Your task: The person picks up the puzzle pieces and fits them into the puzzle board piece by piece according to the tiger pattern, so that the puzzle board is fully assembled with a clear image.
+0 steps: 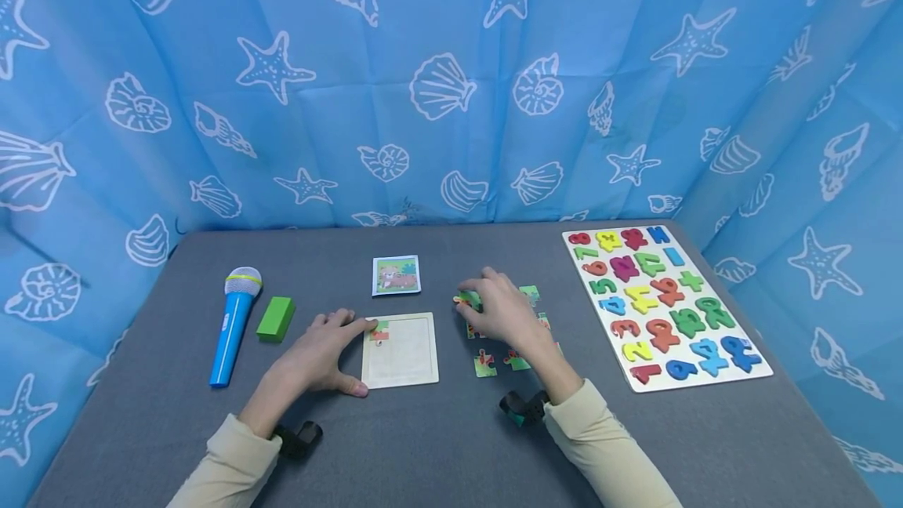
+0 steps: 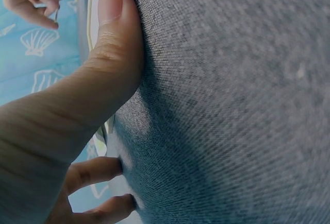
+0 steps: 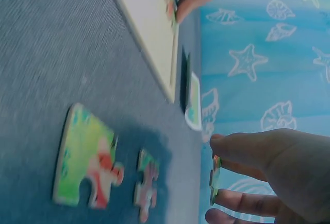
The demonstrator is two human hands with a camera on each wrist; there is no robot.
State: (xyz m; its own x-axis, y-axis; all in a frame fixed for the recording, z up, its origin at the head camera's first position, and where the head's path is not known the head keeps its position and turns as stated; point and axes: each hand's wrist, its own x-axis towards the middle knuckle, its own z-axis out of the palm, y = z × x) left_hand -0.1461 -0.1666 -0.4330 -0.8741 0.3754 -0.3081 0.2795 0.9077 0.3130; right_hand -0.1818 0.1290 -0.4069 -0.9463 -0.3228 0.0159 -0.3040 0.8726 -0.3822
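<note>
A square, pale wooden puzzle tray [image 1: 405, 355] lies on the table, a puzzle piece [image 1: 381, 334] in its upper left corner. My left hand [image 1: 310, 355] steadies the tray's left side: the index fingertip is at that corner piece, the thumb [image 2: 116, 44] at the lower left corner. Other left fingers touch the table. Between thumb and fingers, my right hand [image 1: 504, 310] pinches another puzzle piece [image 3: 215, 177], raised off the table in the right wrist view. Loose puzzle pieces [image 1: 485, 364] lie around and beneath the right hand, which partly hides them.
Behind the tray stands a small picture card [image 1: 397, 276] showing an animal. A blue toy microphone [image 1: 234, 328] and a green block [image 1: 276, 319] lie at left. At right is a board of colourful numbers [image 1: 663, 308]. A blue shell-patterned curtain [image 1: 451, 139] hangs along the table's back edge.
</note>
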